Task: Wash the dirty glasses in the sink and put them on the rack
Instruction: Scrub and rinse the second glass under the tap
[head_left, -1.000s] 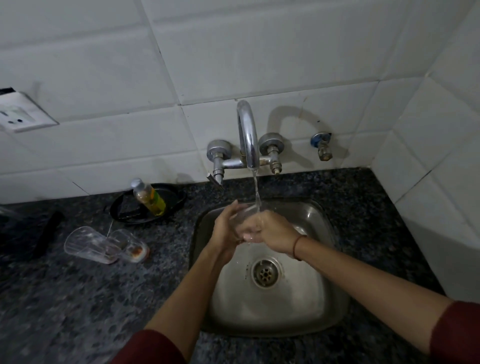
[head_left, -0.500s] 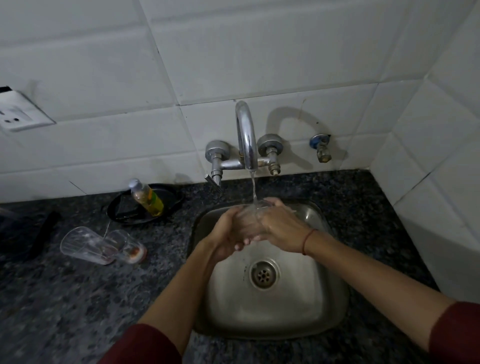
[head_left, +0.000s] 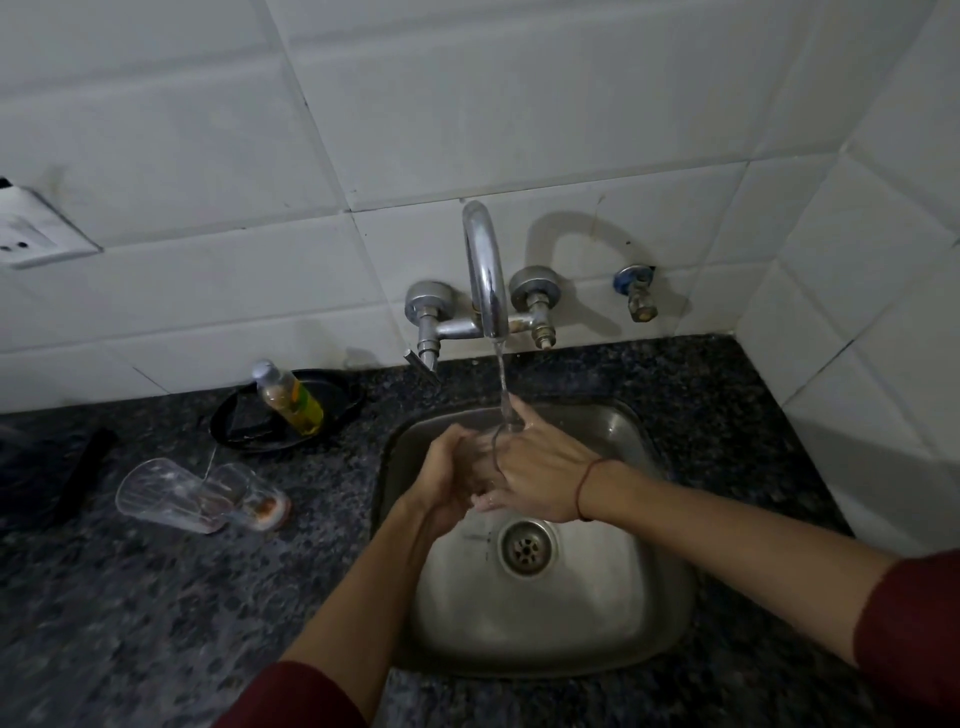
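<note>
Over the sink (head_left: 644, 613), the left hand (head_left: 448, 480) and the right hand (head_left: 540, 475) are both closed around a clear glass (head_left: 493, 449), under the water from the tap (head_left: 485, 270). Two dirty glasses (head_left: 202, 496) lie on the counter (head_left: 156, 623), left of the sink.

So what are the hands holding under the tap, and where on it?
A clear glass, clasped around its body by both the left hand and the right hand over the sink; exact finger placement is hidden.
</note>
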